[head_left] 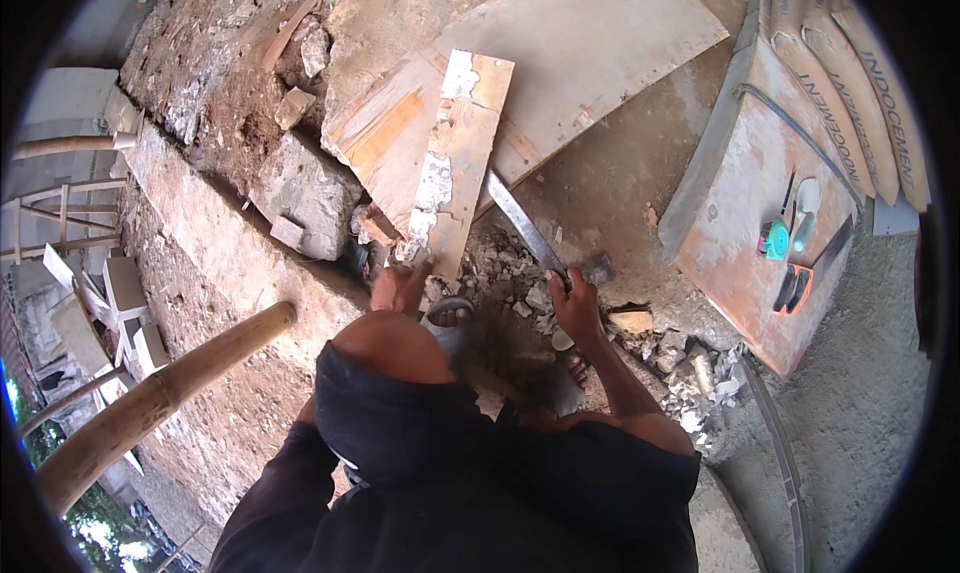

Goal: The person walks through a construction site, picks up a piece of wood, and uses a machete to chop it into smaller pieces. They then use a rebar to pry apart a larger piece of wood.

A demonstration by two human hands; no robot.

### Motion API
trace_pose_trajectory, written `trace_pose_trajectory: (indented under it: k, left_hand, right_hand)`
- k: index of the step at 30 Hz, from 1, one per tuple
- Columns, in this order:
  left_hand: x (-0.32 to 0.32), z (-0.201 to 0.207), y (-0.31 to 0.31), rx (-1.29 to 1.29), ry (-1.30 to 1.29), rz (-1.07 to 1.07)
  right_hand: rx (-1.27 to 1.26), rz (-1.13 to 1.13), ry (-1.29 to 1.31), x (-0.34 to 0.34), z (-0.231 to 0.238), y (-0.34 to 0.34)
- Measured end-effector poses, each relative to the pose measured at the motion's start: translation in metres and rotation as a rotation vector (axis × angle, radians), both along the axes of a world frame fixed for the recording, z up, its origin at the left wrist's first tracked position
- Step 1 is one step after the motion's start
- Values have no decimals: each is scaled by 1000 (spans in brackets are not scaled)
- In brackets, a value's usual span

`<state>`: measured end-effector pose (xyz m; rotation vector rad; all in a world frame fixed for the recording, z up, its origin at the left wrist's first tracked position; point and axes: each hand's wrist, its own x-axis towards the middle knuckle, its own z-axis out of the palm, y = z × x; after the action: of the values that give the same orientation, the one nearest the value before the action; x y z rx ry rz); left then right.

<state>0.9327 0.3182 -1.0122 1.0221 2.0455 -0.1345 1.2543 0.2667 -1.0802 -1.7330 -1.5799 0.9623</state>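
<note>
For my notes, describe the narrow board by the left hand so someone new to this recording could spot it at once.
Start from the large pale panel at the top centre. Overlapping its left part, a board slants down to the left hand. Unlike the wide panel, it is a slim strip with flaking white patches along its left side.

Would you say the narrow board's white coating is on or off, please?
Partly on: white patches cling to the left side of the narrow board, while its right mostly shows tan.
</note>
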Motion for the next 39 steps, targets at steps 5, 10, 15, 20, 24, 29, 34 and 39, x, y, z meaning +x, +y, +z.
trace_pose_trajectory:
  k: [5,10,15,20,24,29,34,39]
  left_hand:
    - [8,34,118,657,143,-148]
    - [-5,-15,239,640,-130,-102]
    - [-5,-55,252,761,283,-368]
    - [-33,-111,264,971,372,-535]
    - [-8,-86,268,921,328,-513]
    - [-16,-89,263,920,299,-434]
    - [-11,-89,259,904,352,-355]
    - [-7,-83,257,879,332,-341]
  right_hand:
    - [-45,27,-85,-4,8,3]
    - [-61,7,-43,-2,-7,1]
    - [-73,-22,7,0,-11,-1]
    - [-188,-12,73,-5,-8,8]
    - [-218,-28,46,-1,-12,4]
    - [-237,-19,-22,-10,12,5]
    - [-456,-49,88,-38,42,0]
    - [-843,-159,383,-56,57,16]
